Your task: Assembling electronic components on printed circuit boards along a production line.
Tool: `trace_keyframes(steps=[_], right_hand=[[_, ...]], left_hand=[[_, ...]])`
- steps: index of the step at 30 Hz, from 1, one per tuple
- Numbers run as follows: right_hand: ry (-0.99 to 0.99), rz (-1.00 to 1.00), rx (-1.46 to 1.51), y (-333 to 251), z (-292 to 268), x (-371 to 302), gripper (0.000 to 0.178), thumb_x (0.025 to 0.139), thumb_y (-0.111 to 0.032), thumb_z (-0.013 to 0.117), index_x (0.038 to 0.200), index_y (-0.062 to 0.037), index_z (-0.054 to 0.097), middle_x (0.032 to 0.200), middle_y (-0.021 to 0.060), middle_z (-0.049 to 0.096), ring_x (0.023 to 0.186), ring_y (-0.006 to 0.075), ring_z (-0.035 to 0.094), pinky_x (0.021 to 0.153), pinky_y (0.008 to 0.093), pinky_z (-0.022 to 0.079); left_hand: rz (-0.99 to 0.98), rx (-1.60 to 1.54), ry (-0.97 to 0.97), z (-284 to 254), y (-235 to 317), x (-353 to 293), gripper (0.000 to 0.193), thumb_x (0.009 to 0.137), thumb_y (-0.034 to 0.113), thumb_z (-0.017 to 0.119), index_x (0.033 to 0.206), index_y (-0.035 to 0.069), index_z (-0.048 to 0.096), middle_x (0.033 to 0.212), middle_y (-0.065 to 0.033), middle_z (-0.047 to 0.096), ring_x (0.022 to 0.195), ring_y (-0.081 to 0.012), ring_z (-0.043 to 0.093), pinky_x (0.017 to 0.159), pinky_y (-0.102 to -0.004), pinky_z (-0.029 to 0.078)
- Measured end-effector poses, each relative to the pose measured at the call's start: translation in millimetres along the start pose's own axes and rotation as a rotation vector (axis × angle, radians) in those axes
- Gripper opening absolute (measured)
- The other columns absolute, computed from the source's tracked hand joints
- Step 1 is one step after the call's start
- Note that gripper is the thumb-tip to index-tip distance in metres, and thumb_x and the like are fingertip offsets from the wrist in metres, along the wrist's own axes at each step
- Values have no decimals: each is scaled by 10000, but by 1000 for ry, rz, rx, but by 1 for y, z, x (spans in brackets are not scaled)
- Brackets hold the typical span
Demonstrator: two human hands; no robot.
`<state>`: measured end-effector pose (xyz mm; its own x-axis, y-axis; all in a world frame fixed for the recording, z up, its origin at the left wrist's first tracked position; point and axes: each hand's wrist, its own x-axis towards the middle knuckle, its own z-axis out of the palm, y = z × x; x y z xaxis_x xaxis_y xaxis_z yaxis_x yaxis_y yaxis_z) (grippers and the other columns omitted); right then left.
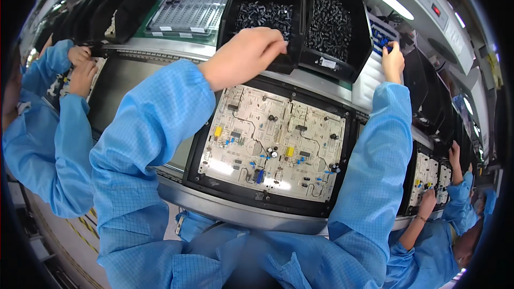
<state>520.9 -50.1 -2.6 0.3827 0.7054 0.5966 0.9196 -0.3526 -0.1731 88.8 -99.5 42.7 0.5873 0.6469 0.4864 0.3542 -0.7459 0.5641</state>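
Observation:
My left hand (246, 58) is over the front of a black bin (227, 24) of small black cylindrical components (263, 15). Its fingers are curled together, and whatever they hold is hidden. Out to the right, my right hand (393, 63) reaches to a white tray of blue components (380, 37), its fingertips pinched at one of them. Between my forearms lies a pale circuit board (273, 139) in a black frame (289, 208). Yellow blocks, blue parts, black cylinders and wire links stand on the board. Neither hand touches it.
A second black bin (360, 68) of small black parts stands beside the first. A clear tray (187, 13) with black pieces sits at the back left. Co-workers' hands (81, 72) work on a board at the left; another person's hand (427, 203) is over boards at the right.

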Motion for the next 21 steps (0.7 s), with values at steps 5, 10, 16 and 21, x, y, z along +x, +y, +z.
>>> trace_keyframes(steps=[5,10,16,21], right_hand=[[223,210,462,3,14,-17,283,761,-242,605,976,-67,548,835,113,618,763,231,619,734,338,481],[0,832,1810,54,-19,-9,215,795,38,423,998,108,431,983,224,496,930,330,536,842,432,506],[-344,499,1585,31,-108,-62,197,843,-34,524,1035,-7,490,977,145,524,884,208,544,767,289,494],[-512,-192,991,-39,-202,-169,333,733,53,607,1049,-25,539,959,17,497,838,83,478,750,211,389]], left_hand=[[-209,11,-92,23,-56,-4,225,808,182,583,964,19,576,969,-140,533,914,-303,557,810,-341,458],[-262,95,-315,35,-73,27,306,746,288,646,923,38,641,916,-158,625,904,-293,590,821,-364,454],[-248,389,-427,48,-77,39,174,769,154,557,875,59,658,884,-139,641,868,-299,603,774,-371,473],[-227,634,-391,45,-64,43,146,716,94,560,833,112,645,879,-91,646,924,-260,591,834,-401,414]])
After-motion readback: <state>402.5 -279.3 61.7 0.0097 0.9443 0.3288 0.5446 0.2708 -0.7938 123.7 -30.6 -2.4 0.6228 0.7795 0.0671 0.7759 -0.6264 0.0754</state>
